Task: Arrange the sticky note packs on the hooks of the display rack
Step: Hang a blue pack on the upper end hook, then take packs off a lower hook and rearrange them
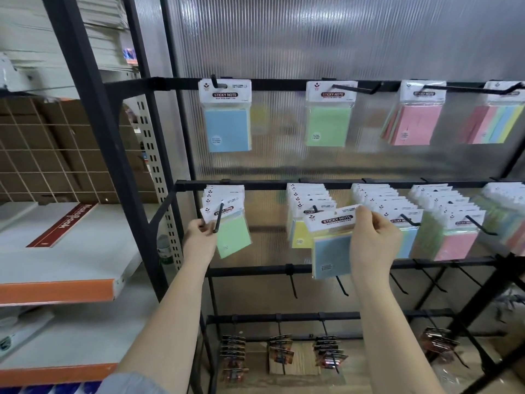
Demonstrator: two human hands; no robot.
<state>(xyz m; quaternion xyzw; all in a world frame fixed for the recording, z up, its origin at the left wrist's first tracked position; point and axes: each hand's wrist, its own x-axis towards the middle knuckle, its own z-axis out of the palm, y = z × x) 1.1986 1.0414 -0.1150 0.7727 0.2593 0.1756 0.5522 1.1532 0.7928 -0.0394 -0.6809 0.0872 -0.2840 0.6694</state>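
Note:
My right hand (372, 243) pinches a blue sticky note pack (331, 245) by its white header, holding it tilted in front of the yellow packs (298, 234) on the middle row's second hook. My left hand (200, 237) grips the front of the leftmost middle hook (218, 221), touching the green packs (233, 234) hanging there. On the top row, a blue pack (227, 123), a green pack (328, 120), pink packs (412, 120) and a multicolour pack (494, 123) hang from the hooks.
Further packs (443, 228) fill the middle row's hooks to the right. Bare black hooks (342, 285) stick out from the bar below. Dark carded items (281, 354) hang on the lowest row. A white shelf with a notebook box (68, 226) stands at left.

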